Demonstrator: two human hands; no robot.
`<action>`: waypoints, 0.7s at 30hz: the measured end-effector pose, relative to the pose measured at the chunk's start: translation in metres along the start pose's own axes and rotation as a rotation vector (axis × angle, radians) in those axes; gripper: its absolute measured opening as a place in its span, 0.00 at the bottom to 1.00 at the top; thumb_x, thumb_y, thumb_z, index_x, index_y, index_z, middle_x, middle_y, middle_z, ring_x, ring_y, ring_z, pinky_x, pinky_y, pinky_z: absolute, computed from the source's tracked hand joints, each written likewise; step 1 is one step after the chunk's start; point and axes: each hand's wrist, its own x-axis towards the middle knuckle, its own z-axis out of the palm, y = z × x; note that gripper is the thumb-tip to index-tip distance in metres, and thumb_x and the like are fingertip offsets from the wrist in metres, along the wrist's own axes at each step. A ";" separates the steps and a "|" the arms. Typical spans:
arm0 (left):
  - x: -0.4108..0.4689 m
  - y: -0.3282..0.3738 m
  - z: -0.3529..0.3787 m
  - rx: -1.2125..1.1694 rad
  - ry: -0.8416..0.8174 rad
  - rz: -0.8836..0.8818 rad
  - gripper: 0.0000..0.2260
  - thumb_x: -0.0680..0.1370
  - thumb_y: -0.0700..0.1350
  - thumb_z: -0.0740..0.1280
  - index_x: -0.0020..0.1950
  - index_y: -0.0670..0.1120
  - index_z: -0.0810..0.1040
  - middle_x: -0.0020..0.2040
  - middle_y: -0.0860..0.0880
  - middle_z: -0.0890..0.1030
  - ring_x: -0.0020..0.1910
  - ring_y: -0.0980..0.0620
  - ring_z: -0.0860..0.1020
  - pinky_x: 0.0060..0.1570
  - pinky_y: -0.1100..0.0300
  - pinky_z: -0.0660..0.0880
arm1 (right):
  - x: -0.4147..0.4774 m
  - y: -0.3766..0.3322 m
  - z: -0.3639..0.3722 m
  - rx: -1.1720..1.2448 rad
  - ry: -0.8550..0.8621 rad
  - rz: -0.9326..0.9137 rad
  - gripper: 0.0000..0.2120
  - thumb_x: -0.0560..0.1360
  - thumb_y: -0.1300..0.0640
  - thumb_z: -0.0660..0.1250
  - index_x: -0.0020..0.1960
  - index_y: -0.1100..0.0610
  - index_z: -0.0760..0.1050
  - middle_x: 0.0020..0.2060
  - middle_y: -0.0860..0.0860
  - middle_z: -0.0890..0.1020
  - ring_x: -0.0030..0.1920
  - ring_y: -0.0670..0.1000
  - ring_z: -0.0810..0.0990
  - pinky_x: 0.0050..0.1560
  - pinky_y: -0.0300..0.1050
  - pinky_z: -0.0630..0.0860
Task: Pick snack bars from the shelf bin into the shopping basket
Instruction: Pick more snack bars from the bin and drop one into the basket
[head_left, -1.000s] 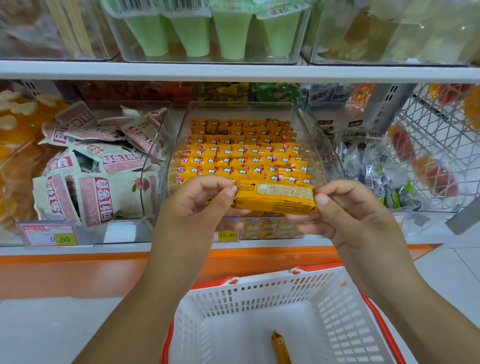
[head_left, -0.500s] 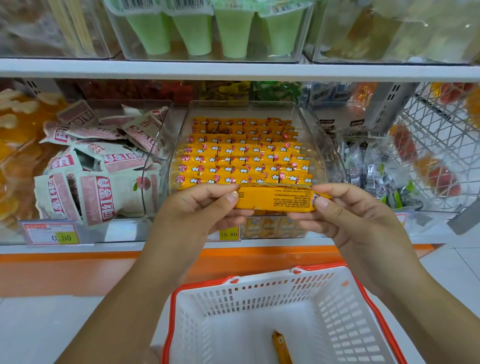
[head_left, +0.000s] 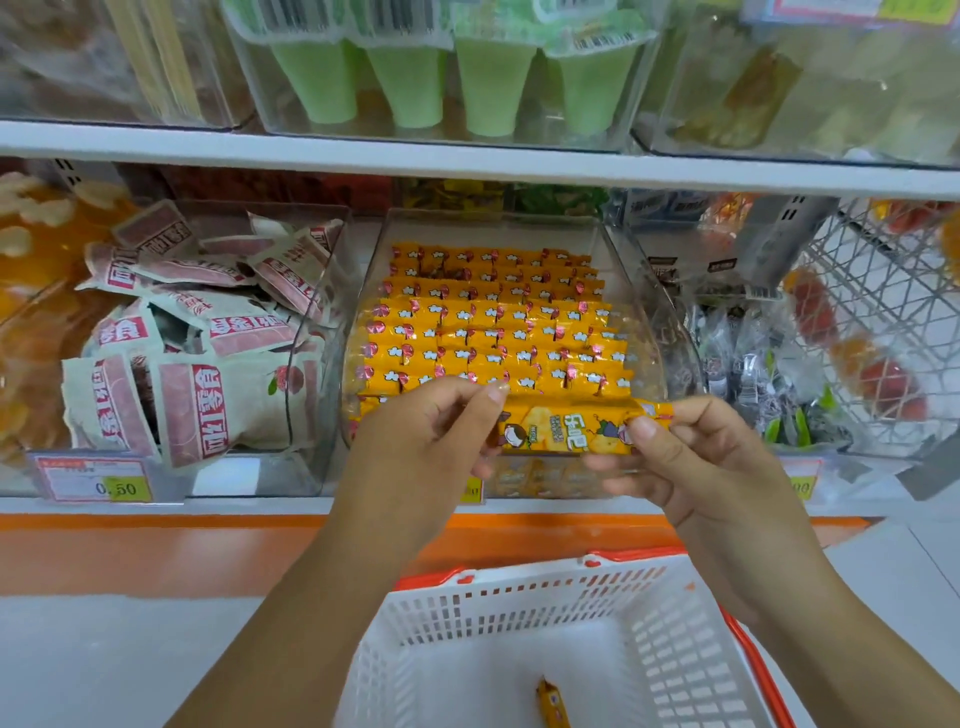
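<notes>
An orange snack bar is held level, pinched at its ends by the left hand and right hand, hiding the front of the clear shelf bin of like bars. One bar lies in the white basket below. Pink pouches are binned at left.

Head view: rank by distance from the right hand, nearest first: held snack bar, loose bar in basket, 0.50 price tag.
1. Held snack bar: its right end pinched in the right hand.
2. Loose bar: below, in the basket.
3. 0.50 price tag: far left, shelf edge.
</notes>
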 end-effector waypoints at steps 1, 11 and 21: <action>0.004 0.000 0.001 0.046 0.034 0.035 0.11 0.79 0.55 0.62 0.41 0.55 0.80 0.33 0.58 0.81 0.34 0.61 0.79 0.35 0.67 0.74 | 0.002 -0.002 0.001 0.001 0.026 -0.009 0.32 0.54 0.44 0.84 0.45 0.59 0.72 0.35 0.57 0.78 0.43 0.65 0.85 0.38 0.43 0.82; 0.047 -0.034 0.001 0.533 0.062 0.054 0.30 0.80 0.62 0.58 0.79 0.51 0.60 0.79 0.53 0.60 0.79 0.53 0.53 0.78 0.50 0.51 | 0.106 -0.024 0.042 -0.541 0.094 -0.220 0.08 0.77 0.58 0.69 0.55 0.57 0.75 0.45 0.51 0.86 0.43 0.46 0.86 0.40 0.33 0.78; 0.049 -0.044 0.006 0.590 0.106 0.088 0.32 0.78 0.63 0.51 0.78 0.48 0.63 0.78 0.51 0.63 0.79 0.52 0.53 0.78 0.49 0.50 | 0.222 -0.007 0.098 -1.218 -0.152 -0.451 0.13 0.78 0.51 0.68 0.60 0.54 0.75 0.52 0.46 0.76 0.56 0.48 0.74 0.53 0.40 0.68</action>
